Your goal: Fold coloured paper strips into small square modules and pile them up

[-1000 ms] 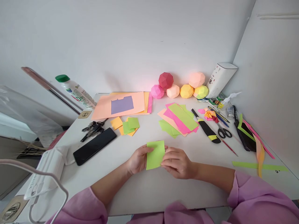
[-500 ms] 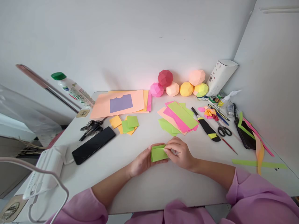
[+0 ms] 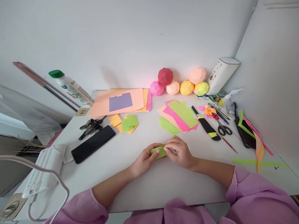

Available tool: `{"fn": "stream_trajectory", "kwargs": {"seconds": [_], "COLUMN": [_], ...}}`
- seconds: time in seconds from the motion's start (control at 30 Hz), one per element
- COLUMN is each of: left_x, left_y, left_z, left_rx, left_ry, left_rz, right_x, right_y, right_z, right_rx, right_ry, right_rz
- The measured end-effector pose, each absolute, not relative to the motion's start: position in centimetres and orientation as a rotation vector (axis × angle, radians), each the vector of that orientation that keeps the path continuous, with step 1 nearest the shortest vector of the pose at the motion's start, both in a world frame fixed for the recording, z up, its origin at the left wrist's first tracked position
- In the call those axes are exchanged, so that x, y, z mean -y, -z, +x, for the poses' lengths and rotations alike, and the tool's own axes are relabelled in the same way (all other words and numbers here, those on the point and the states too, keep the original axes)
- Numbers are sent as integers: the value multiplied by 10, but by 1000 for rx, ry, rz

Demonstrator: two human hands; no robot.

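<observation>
A small folded piece of green paper (image 3: 158, 153) is held between both hands above the front middle of the table. My left hand (image 3: 147, 158) grips its left side, thumb on top and fingers behind. Thumb and fingertips of my right hand (image 3: 178, 151) pinch the paper's right edge, hiding that end. Beyond the hands lies a fanned pile of green, pink and peach paper strips (image 3: 183, 115). To the left rest small orange and green paper squares (image 3: 130, 122).
At left are a black phone (image 3: 93, 144), keys (image 3: 93, 127) and a white power strip (image 3: 44, 171). At right lie a box cutter (image 3: 207, 127), scissors (image 3: 224, 128) and a glue bottle (image 3: 226, 98). Faceted paper balls (image 3: 173, 88) stand by the wall, beside large paper sheets (image 3: 100, 104).
My left thumb has moved from the paper's upper left edge onto its front. The green paper now looks narrower and more tilted. My right hand stays pinched at its right edge.
</observation>
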State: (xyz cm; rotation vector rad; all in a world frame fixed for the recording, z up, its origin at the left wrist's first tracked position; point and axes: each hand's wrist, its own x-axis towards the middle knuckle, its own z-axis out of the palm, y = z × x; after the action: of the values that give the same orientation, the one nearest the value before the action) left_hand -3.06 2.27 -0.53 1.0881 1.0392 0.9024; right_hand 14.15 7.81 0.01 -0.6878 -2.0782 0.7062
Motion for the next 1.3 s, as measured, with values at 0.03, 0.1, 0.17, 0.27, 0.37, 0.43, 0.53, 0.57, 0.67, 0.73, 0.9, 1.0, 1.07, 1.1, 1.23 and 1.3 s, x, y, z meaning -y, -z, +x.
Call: {"fn": "stream_trajectory", "kwargs": {"seconds": [0.03, 0.1, 0.17, 0.27, 0.37, 0.43, 0.53, 0.57, 0.67, 0.73, 0.9, 1.0, 1.07, 1.1, 1.23, 1.3], "left_x": [-23, -23, -23, -22, -22, -22, -22, -22, -22, -22, -22, -23, -24, -24, -25, -25], "left_y": [6, 7, 8, 9, 8, 7, 5, 5, 5, 6, 7, 7, 7, 7, 9, 10], "left_z": [-30, -31, -32, -32, -31, -31, -30, -30, -31, -32, -34, -35, -35, -35, -36, -37], "left_rx": [-1021, -1001, -1012, -1013, -1007, -1020, -1035, -1036, -1051, -1068, -1057, -1043, -998, -969, -902, -916], "left_ry": [-901, -893, -886, -883, -890, -891, -883, -879, -866, -864, -868, -866, -881, -894, -913, -906], "left_rz": [1065, 1042, 1038, 1036, 1044, 1060, 1081, 1087, 1117, 1134, 1085, 1006, 937, 905, 830, 831], "right_x": [-78, -78, -78, -78, -78, -78, -79, -79, -78, -78, -77, -78, -79, -80, -82, -83], "right_y": [1, 2, 3, 4, 4, 3, 2, 2, 2, 3, 2, 1, 1, 1, 0, 0], "right_z": [142, 142, 142, 142, 142, 142, 142, 141, 141, 140, 141, 142, 143, 144, 145, 145], "right_rx": [2083, 2094, 2104, 2111, 2112, 2111, 2114, 2116, 2110, 2099, 2070, 2018, 1986, 1974, 1943, 1934], "right_ry": [-709, -710, -706, -698, -695, -695, -688, -684, -685, -702, -800, -901, -990, -1031, -1141, -1164], "right_rz": [-688, -683, -679, -679, -680, -681, -674, -669, -667, -678, -748, -816, -854, -864, -894, -908]}}
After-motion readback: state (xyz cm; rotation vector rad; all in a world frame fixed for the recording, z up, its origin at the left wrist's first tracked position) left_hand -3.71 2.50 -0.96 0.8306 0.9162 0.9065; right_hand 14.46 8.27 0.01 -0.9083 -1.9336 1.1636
